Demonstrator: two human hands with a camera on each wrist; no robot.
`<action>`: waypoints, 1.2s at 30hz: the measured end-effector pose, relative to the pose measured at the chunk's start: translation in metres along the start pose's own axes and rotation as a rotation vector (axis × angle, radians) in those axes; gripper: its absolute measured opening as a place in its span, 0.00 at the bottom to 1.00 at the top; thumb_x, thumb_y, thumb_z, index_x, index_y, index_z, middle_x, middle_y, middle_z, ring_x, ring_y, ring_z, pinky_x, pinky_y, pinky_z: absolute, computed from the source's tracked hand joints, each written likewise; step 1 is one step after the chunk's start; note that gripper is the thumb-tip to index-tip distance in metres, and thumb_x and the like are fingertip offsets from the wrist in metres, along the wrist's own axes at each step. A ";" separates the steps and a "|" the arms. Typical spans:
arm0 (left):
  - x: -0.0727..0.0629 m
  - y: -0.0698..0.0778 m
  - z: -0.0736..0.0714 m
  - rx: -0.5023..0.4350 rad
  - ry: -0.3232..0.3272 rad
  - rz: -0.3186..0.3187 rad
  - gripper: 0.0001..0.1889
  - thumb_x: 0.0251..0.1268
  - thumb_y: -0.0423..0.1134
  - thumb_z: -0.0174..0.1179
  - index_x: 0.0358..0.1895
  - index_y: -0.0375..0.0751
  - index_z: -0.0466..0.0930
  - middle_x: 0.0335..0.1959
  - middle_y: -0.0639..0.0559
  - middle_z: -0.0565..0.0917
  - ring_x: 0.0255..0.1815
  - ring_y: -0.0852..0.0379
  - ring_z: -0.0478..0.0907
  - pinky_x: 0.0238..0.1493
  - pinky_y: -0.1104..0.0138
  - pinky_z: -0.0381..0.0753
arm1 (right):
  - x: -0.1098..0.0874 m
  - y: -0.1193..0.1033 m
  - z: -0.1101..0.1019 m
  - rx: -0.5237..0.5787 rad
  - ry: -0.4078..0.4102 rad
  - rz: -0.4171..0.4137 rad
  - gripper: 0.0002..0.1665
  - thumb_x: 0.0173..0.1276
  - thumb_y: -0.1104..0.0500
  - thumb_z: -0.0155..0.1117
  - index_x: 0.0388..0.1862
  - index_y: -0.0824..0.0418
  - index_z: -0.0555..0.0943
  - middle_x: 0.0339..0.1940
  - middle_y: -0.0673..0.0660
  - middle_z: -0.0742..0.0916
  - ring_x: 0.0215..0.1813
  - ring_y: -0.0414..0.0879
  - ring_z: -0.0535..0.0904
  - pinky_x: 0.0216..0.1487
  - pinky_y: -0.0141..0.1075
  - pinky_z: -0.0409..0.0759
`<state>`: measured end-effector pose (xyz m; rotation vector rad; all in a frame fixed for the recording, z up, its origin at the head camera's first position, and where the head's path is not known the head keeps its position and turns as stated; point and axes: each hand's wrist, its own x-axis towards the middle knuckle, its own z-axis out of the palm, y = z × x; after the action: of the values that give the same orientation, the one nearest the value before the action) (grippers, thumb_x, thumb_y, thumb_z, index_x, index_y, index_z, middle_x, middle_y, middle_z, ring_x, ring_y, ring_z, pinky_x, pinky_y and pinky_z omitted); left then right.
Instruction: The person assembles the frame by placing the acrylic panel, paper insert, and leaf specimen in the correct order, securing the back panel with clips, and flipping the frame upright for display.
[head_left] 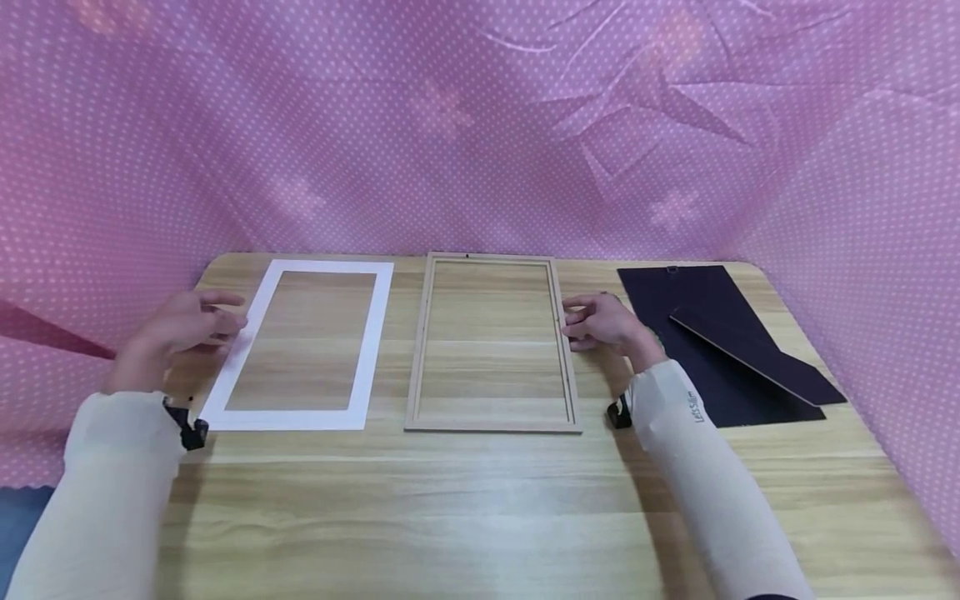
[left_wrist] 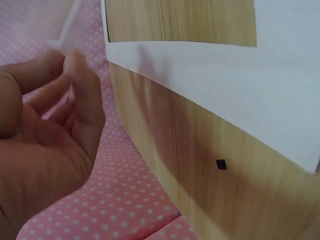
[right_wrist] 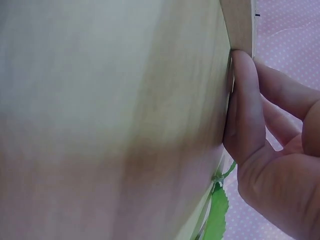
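In the head view a white mat frame (head_left: 356,358) lies flat on the left of the table. My left hand (head_left: 197,323), slightly blurred, hovers at its left edge with fingers bent loosely. The left wrist view shows that hand (left_wrist: 55,120) beside the mat (left_wrist: 285,90), casting a shadow on it, nothing visibly held. A thin light-wood picture frame (head_left: 570,392) lies in the middle. My right hand (head_left: 603,321) reaches to its right side, fingertips touching the edge. Close up in the right wrist view, a fairly straight finger meets the wooden side (right_wrist: 239,25).
Right of the frame lies a black backing board (head_left: 697,292) with its stand leg (head_left: 757,358) angled up. A tiny black piece (left_wrist: 221,164) sits near the mat. Pink dotted cloth (head_left: 480,150) hangs behind and beside the wooden table (head_left: 465,508).
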<state>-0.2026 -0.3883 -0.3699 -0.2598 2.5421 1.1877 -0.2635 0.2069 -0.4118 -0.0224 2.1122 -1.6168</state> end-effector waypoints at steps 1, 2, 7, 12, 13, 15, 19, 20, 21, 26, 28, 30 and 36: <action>0.000 0.000 0.000 -0.017 -0.009 -0.001 0.36 0.75 0.40 0.59 0.77 0.28 0.55 0.52 0.41 0.81 0.40 0.56 0.82 0.41 0.64 0.89 | 0.000 0.000 0.000 0.001 0.002 0.002 0.39 0.68 0.80 0.58 0.77 0.73 0.60 0.44 0.61 0.78 0.40 0.43 0.83 0.44 0.37 0.91; -0.001 0.000 0.000 -0.034 -0.019 -0.001 0.35 0.76 0.40 0.58 0.77 0.28 0.55 0.51 0.43 0.82 0.41 0.57 0.82 0.43 0.64 0.89 | 0.000 0.000 0.000 0.002 0.003 0.003 0.39 0.68 0.80 0.58 0.77 0.73 0.60 0.44 0.61 0.78 0.40 0.43 0.83 0.44 0.37 0.91; -0.002 0.000 0.001 -0.190 -0.041 -0.016 0.28 0.77 0.38 0.57 0.76 0.38 0.62 0.42 0.59 0.84 0.41 0.60 0.84 0.44 0.65 0.90 | 0.000 0.000 0.000 0.007 0.009 0.009 0.39 0.68 0.80 0.59 0.77 0.73 0.61 0.44 0.60 0.79 0.40 0.43 0.83 0.44 0.37 0.91; -0.003 -0.001 0.000 -0.259 -0.059 0.007 0.14 0.76 0.42 0.59 0.60 0.60 0.73 0.40 0.65 0.84 0.40 0.61 0.83 0.40 0.66 0.89 | -0.002 0.000 0.000 0.013 0.003 0.019 0.38 0.69 0.79 0.59 0.76 0.72 0.62 0.43 0.60 0.79 0.40 0.43 0.84 0.44 0.39 0.91; -0.004 -0.001 0.000 -0.262 -0.065 0.009 0.13 0.76 0.43 0.59 0.58 0.62 0.73 0.40 0.65 0.84 0.41 0.61 0.83 0.40 0.66 0.89 | -0.002 0.000 0.000 0.016 0.003 0.020 0.38 0.69 0.79 0.59 0.76 0.72 0.62 0.43 0.60 0.79 0.40 0.43 0.84 0.44 0.39 0.91; -0.005 0.001 -0.001 -0.276 -0.070 0.015 0.12 0.76 0.43 0.59 0.56 0.65 0.75 0.41 0.65 0.84 0.42 0.60 0.82 0.41 0.64 0.89 | -0.002 -0.001 0.000 0.016 0.002 0.022 0.38 0.69 0.79 0.58 0.76 0.72 0.62 0.43 0.60 0.79 0.41 0.44 0.84 0.44 0.39 0.91; -0.004 0.005 -0.002 -0.348 -0.080 0.048 0.11 0.77 0.43 0.58 0.54 0.68 0.78 0.42 0.64 0.84 0.43 0.60 0.83 0.43 0.65 0.89 | -0.004 -0.002 -0.001 -0.006 0.010 0.026 0.37 0.69 0.79 0.58 0.77 0.71 0.63 0.44 0.60 0.79 0.43 0.45 0.83 0.45 0.38 0.91; -0.004 0.006 -0.002 -0.376 -0.080 0.061 0.11 0.77 0.43 0.58 0.54 0.68 0.79 0.42 0.64 0.85 0.43 0.60 0.83 0.44 0.66 0.89 | -0.004 -0.003 -0.001 -0.014 0.010 0.026 0.37 0.69 0.79 0.58 0.77 0.70 0.63 0.44 0.61 0.78 0.44 0.45 0.83 0.46 0.38 0.91; -0.004 0.007 -0.002 -0.404 -0.086 0.076 0.11 0.77 0.43 0.58 0.53 0.68 0.80 0.43 0.63 0.85 0.43 0.60 0.84 0.44 0.66 0.89 | -0.004 -0.003 -0.002 -0.021 0.010 0.026 0.37 0.70 0.78 0.58 0.77 0.70 0.63 0.45 0.61 0.78 0.45 0.46 0.83 0.46 0.38 0.91; -0.005 0.008 0.000 -0.527 -0.089 0.125 0.11 0.77 0.39 0.58 0.50 0.64 0.84 0.44 0.58 0.87 0.41 0.57 0.85 0.40 0.68 0.90 | -0.003 -0.004 -0.003 -0.031 0.006 0.030 0.38 0.70 0.78 0.58 0.77 0.70 0.62 0.46 0.62 0.78 0.46 0.47 0.83 0.47 0.39 0.90; -0.005 0.007 0.001 -0.562 -0.085 0.143 0.11 0.77 0.38 0.58 0.50 0.62 0.85 0.44 0.56 0.88 0.40 0.56 0.86 0.37 0.69 0.90 | -0.003 -0.004 -0.002 -0.031 0.007 0.031 0.38 0.70 0.78 0.59 0.77 0.70 0.63 0.45 0.62 0.78 0.45 0.46 0.83 0.47 0.39 0.91; -0.005 0.005 0.002 -0.602 -0.074 0.158 0.11 0.76 0.36 0.58 0.50 0.59 0.85 0.43 0.55 0.88 0.38 0.56 0.86 0.35 0.69 0.90 | -0.003 -0.004 -0.002 -0.033 0.010 0.033 0.37 0.70 0.78 0.59 0.77 0.70 0.63 0.45 0.62 0.78 0.44 0.46 0.83 0.47 0.39 0.91; -0.007 0.003 0.004 -0.658 -0.049 0.192 0.13 0.75 0.31 0.58 0.52 0.55 0.84 0.42 0.54 0.89 0.36 0.55 0.87 0.30 0.68 0.90 | -0.003 -0.005 -0.001 -0.033 0.013 0.048 0.38 0.70 0.77 0.59 0.77 0.69 0.63 0.45 0.61 0.78 0.44 0.46 0.83 0.46 0.39 0.91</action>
<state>-0.1964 -0.3829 -0.3676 -0.1291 2.0904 2.0524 -0.2625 0.2077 -0.4059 0.0279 2.1324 -1.5581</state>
